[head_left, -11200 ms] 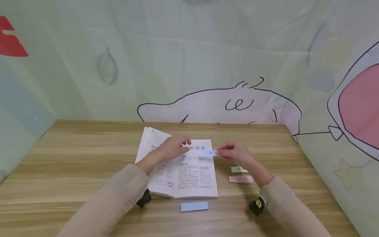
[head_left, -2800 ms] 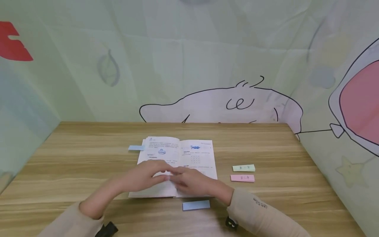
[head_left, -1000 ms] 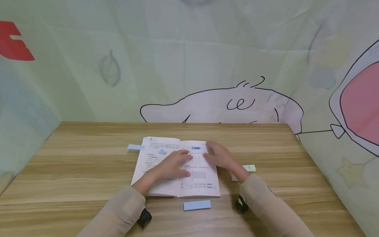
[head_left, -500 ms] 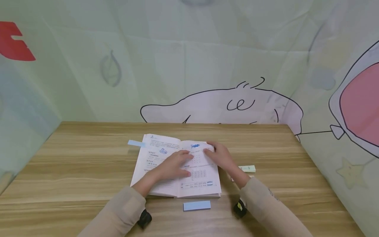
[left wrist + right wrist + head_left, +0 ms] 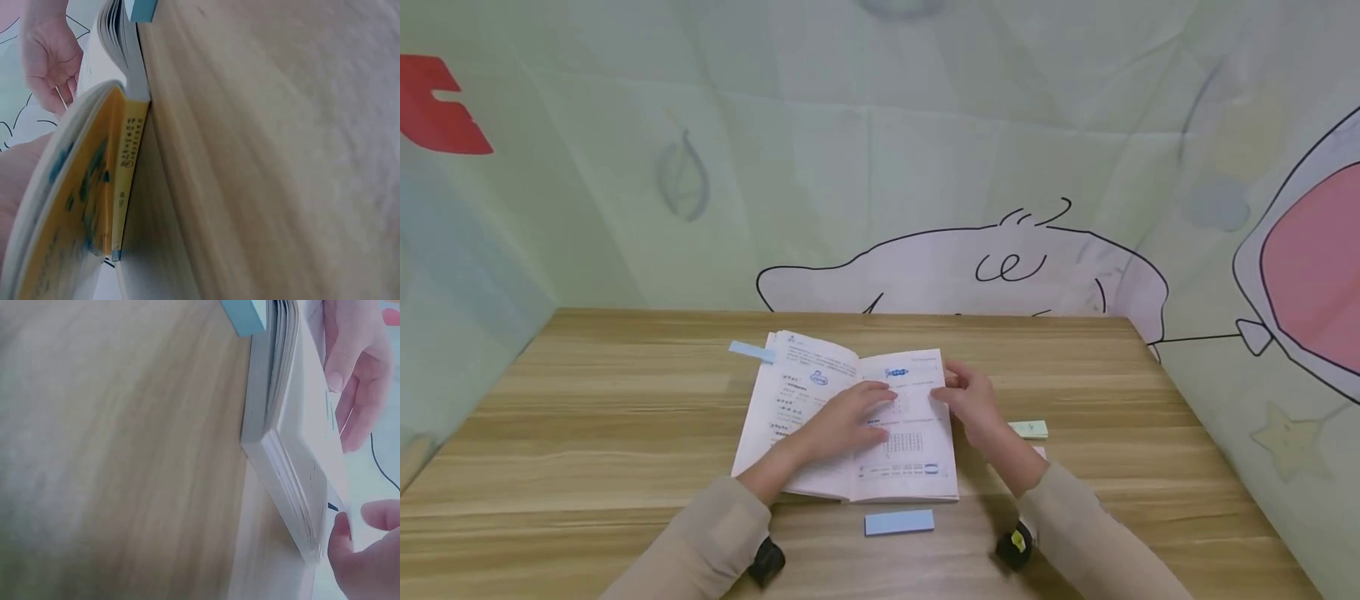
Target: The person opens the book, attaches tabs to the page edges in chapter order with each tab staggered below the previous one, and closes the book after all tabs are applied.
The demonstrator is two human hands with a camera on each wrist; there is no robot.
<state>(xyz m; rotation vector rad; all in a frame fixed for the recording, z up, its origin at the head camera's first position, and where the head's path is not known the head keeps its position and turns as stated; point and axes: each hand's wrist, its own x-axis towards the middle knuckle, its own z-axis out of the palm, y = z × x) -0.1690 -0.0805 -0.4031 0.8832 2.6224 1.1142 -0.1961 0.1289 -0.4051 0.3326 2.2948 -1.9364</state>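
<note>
Currently, right hand [image 5: 976, 407]: pinches right-hand page [image 5: 913, 421] edge; best lift single leaves.
Left hand [image 5: 841, 423]: fingers relaxed.
Open textbook [image 5: 797, 392]: beneath left hand.

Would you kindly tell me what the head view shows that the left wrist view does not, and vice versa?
Only the head view shows the green strip and the blue tab protruding from the book. Only the left wrist view shows its yellow cover and lettered spine. Both show the book, blue pad, tabletop, left hand and right hand.
</note>
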